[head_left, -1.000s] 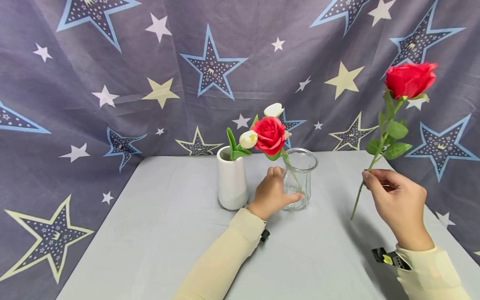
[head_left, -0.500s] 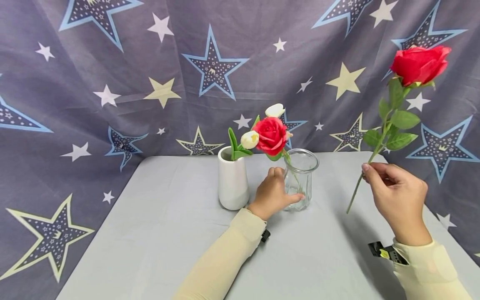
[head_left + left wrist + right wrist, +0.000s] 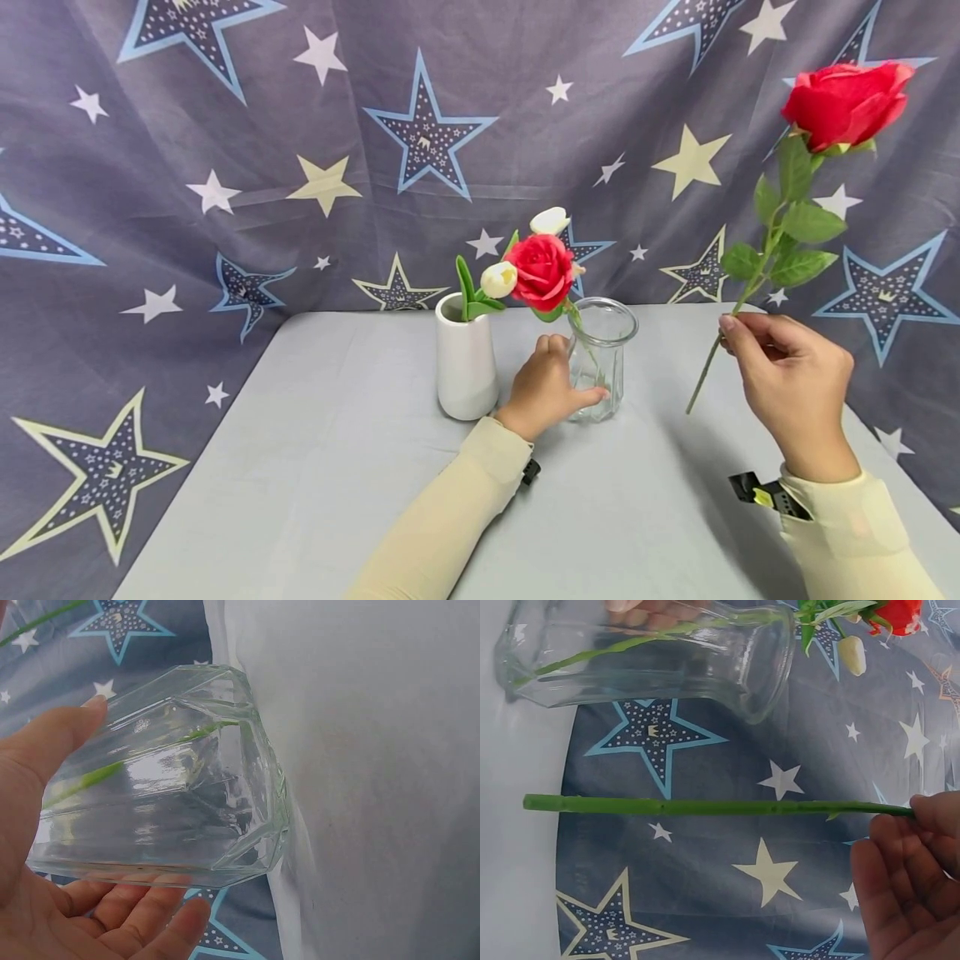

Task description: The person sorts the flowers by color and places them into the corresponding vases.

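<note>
My left hand holds the clear glass vase by its side, thumb across the front. In the left wrist view its thumb and fingers lie on opposite sides of the faceted glass. One red rose stands in this vase, its bloom leaning left over the rim. My right hand pinches a second red rose by the stem between thumb and fingers. That rose is raised to the right of the vase, bloom up. The right wrist view shows its bare green lower stem extending past the fingers.
Left of the glass vase stands a white vase holding green leaves and white tulips; one tulip overlaps the rose bloom. A grey cloth covers the table. Behind it hangs a star-printed curtain.
My right hand has risen a little with its rose, the bloom moving up and to the right and the stem's lower end shifting left. The left hand and glass vase have stayed in place.
</note>
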Motion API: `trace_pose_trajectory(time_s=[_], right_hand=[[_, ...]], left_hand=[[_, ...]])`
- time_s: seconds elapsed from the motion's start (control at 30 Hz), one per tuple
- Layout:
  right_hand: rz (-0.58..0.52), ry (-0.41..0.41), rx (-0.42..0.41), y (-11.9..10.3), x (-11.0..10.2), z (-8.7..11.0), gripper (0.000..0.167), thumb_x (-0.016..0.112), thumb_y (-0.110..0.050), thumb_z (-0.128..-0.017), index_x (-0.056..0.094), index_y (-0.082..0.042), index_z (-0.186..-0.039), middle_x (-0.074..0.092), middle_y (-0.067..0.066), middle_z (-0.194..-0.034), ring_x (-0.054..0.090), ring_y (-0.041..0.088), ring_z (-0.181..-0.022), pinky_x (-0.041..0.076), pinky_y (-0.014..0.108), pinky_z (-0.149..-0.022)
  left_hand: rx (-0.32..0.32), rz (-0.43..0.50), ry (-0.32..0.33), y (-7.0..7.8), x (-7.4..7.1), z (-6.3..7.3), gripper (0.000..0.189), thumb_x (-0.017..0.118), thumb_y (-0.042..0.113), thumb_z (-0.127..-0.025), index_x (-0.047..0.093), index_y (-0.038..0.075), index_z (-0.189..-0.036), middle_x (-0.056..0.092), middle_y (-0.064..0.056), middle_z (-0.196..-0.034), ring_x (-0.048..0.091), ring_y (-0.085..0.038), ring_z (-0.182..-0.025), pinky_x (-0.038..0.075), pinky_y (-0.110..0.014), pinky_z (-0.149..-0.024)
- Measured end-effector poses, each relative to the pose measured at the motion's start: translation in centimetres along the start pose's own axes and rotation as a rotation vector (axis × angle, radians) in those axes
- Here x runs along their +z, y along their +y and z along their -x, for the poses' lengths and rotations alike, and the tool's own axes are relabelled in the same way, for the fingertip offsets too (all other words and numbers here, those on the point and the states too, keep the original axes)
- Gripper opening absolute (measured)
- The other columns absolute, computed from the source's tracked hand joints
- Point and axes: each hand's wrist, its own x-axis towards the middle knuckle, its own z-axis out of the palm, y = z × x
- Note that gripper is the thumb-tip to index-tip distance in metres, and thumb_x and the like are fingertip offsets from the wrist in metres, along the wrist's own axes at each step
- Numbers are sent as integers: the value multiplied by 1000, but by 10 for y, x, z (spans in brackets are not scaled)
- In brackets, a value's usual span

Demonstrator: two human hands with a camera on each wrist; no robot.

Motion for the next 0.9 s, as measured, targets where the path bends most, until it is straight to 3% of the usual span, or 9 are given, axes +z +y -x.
trace_pose_trajectory(time_s=[0.13,0.47,0.73,0.9], right_hand=[[-16,2,-7,-1,1,-2,9,78,-6,-89,81,2,-90,68,-28,-79,63,-16,-67,44,4,-61],[-38,-1,-17,23,6,-7,9,81,-14,-90,84,-6,-92,71,-25,-81,67,-11,-66,48,6,-62],[-153,21,20,17,5,-9,6,80,-8,-89,83,-3,-92,76,-13,-81,72,-3,-67,54,10,-64],[-200,45,39,-2,4,-9,9,79,-2,-89,80,6,-93,77,-8,-80,72,-2,-67,56,12,-67]], left_hand=[[-7,3,-6,0,1,0,80,89,56,-75,51,1,-119,51,-8,-104,52,-13,-79,46,-19,-58],[-1,9,5,-1,3,0,80,89,57,-74,52,2,-117,50,-7,-102,51,-13,-77,44,-18,-55],[0,-17,25,-4,5,-2,81,89,59,-73,51,3,-117,49,-7,-102,52,-13,-77,46,-21,-57],[10,-24,27,-4,6,-2,81,89,59,-73,52,2,-118,49,-6,-104,52,-13,-79,46,-20,-59]])
